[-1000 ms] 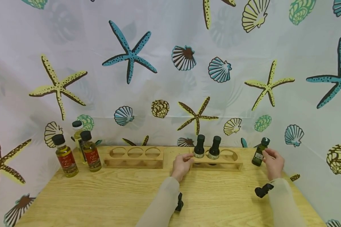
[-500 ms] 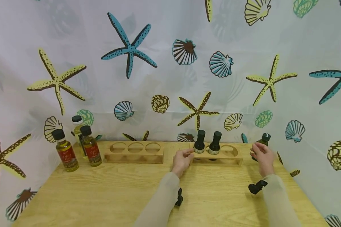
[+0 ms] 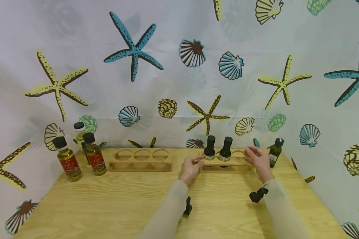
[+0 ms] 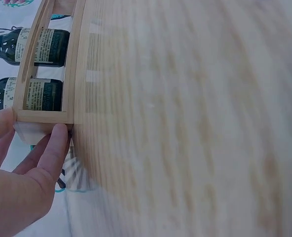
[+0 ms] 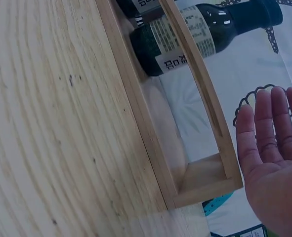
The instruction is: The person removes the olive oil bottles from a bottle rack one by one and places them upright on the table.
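Observation:
A wooden bottle rack point(image 3: 237, 161) stands at the back right, with two dark green bottles, a left bottle point(image 3: 209, 151) and a middle bottle point(image 3: 226, 151), upright in its holes. At the rack's left end my left hand point(image 3: 191, 168) holds on, thumb near the upper plank and fingertips against the end panel point(image 4: 42, 117). My right hand point(image 3: 258, 161) hovers by the rack's right end, over the bottleless third hole. In the right wrist view its fingers point(image 5: 265, 123) are extended and grip nothing. Just right of this hand stands a third dark green bottle point(image 3: 274, 154).
Left of centre sits a second wooden rack point(image 3: 142, 164) with bare holes. Several yellow oil bottles, two with red labels point(image 3: 96, 159), stand at the far left. A patterned curtain point(image 3: 167, 79) hangs behind the wooden table point(image 3: 122, 202).
My right hand has released the third green bottle and moved left to the rack's right end. That bottle now stands by itself. My left hand stays at the rack's left end.

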Tool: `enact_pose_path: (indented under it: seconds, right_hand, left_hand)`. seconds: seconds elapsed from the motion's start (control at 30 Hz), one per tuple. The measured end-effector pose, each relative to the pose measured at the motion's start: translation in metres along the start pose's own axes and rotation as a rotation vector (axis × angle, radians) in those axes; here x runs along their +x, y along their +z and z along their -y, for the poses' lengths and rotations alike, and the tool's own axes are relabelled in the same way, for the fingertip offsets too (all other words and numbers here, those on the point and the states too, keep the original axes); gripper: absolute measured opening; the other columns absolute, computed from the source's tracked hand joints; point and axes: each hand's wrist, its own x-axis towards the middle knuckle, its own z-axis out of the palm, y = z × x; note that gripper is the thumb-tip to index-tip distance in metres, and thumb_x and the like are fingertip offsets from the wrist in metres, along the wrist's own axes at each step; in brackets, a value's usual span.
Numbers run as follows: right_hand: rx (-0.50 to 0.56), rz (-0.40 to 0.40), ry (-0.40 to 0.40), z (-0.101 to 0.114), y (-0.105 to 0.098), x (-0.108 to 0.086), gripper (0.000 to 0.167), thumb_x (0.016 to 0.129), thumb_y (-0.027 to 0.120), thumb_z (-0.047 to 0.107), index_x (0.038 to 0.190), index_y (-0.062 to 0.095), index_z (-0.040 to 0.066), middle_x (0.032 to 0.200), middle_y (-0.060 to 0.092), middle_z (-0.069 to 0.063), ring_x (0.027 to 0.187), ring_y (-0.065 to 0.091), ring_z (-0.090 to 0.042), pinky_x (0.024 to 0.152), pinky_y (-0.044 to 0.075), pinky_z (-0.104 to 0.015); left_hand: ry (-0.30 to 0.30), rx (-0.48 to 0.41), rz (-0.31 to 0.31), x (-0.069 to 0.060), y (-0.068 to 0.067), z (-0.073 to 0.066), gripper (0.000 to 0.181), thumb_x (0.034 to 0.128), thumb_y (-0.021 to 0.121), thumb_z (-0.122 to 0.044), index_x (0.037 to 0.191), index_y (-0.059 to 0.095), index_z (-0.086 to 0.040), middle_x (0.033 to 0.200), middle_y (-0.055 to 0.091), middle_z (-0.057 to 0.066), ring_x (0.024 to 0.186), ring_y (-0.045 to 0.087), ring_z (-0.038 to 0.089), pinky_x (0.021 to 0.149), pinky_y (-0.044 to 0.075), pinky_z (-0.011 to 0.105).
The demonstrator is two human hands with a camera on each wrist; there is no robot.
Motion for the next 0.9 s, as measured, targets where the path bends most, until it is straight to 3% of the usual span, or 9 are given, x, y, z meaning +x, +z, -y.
enact_pose_path:
  seconds: [0.2,0.4,0.67,0.9]
  right_hand:
    - [-0.027,0.047,-0.019,-0.002,0.019,0.004,0.027,0.094,0.067,0.028,0.115,0.064,0.011,0.100,0.070,0.007,0.094,0.068,-0.007,0.088,0.056,-0.032]
    - [-0.091,0.045,-0.024,-0.008,0.034,0.005,0.041,0.093,0.068,0.030,0.124,0.062,0.005,0.108,0.068,0.004,0.097,0.066,-0.006,0.092,0.055,-0.038]
    - [-0.139,0.039,-0.003,-0.007,0.048,0.005,0.049,0.096,0.066,0.025,0.137,0.053,0.001,0.139,0.052,-0.018,0.098,0.061,0.001,0.096,0.053,-0.037]
    - [-0.161,0.051,0.010,-0.007,0.053,0.010,0.053,0.093,0.069,0.031,0.138,0.054,0.008,0.137,0.054,-0.012,0.101,0.060,-0.001,0.099,0.051,-0.041]
  left_hand:
    - [0.000,0.008,-0.005,0.003,-0.003,-0.002,0.025,0.0954,0.066,-0.020,0.119,0.073,-0.023,0.118,0.069,0.009,0.104,0.065,0.025,0.081,0.053,0.036]
    - [-0.005,-0.001,0.015,0.004,-0.003,0.001,0.025,0.0946,0.067,-0.018,0.118,0.073,-0.022,0.108,0.069,0.008,0.088,0.064,0.020,0.064,0.046,0.026]
    - [0.001,-0.008,0.013,0.003,-0.001,0.003,0.025,0.0955,0.065,-0.019,0.120,0.072,-0.022,0.108,0.068,0.008,0.085,0.062,0.017,0.063,0.046,0.026]
    - [-0.001,-0.006,0.005,0.004,0.001,0.005,0.025,0.0957,0.065,-0.020,0.120,0.072,-0.023,0.111,0.066,0.008,0.088,0.062,0.018,0.065,0.046,0.027]
